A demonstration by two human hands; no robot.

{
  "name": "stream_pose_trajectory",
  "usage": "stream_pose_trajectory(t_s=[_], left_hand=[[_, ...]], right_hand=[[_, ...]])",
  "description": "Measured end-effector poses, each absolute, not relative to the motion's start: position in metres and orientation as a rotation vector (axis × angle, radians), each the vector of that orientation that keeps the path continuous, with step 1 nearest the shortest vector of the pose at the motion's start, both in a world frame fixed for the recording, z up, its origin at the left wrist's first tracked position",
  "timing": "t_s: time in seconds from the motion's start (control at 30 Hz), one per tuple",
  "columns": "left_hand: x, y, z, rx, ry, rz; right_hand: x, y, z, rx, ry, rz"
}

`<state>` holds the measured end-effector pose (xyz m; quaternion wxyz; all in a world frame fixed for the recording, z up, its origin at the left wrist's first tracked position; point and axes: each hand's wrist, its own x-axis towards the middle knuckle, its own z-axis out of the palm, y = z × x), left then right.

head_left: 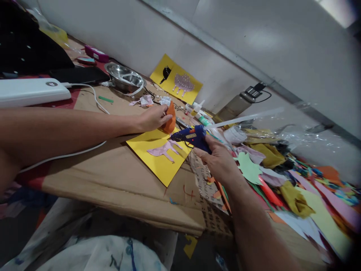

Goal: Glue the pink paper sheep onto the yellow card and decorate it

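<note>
My right hand (pixel 216 158) is closed round a blue glue gun (pixel 194 136) with a clear glue stick (pixel 245 117) in its back; the nozzle points left at an orange paper piece (pixel 170 118). That piece is pinched upright in my left hand (pixel 153 117) at the top corner of a yellow sheet (pixel 158 160). A pale pink cut-out shape (pixel 164 149) lies on the sheet. The sheet rests on flattened brown cardboard (pixel 113 173).
A steel bowl (pixel 124 78), a second yellow sheet (pixel 176 79) with cut-outs against the wall, a white power bank (pixel 31 91) with its cable, and a bottle (pixel 238 105) stand behind. Heaped coloured paper scraps (pixel 296 188) fill the right side.
</note>
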<state>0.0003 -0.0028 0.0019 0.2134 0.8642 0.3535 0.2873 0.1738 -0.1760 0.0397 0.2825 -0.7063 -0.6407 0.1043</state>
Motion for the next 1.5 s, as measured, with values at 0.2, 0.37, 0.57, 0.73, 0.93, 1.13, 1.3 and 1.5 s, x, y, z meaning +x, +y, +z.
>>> stream_pose_trajectory(t_s=[0.2, 0.37, 0.57, 0.73, 0.93, 1.13, 1.3, 1.5], left_hand=[[0.0, -0.002, 0.001, 2.378, 0.943, 0.82], [0.0, -0.002, 0.001, 2.394, 0.928, 0.841], [-0.001, -0.005, 0.004, 2.429, 1.029, 0.803], [0.0, -0.002, 0.001, 2.419, 0.966, 0.807], [-0.001, -0.001, 0.0, 2.386, 0.935, 0.825], [-0.001, -0.003, 0.002, 2.405, 0.937, 0.806], [0.0, 0.001, -0.002, 2.401, 0.917, 0.839], [-0.001, 0.001, -0.003, 2.374, 0.88, 0.853]], right_hand=[[0.169, -0.171, 0.034, -1.833, -1.727, 0.298], [0.163, -0.166, 0.033, -1.88, -1.689, 0.326], [0.163, -0.163, 0.029, -1.801, -1.741, 0.286], [0.165, -0.169, 0.031, -1.827, -1.732, 0.34], [0.161, -0.173, 0.031, -1.802, -1.801, 0.189], [0.159, -0.173, 0.031, -1.744, -1.85, 0.211], [0.166, -0.175, 0.036, -1.817, -1.817, 0.329], [0.167, -0.173, 0.031, -1.785, -1.824, 0.224]])
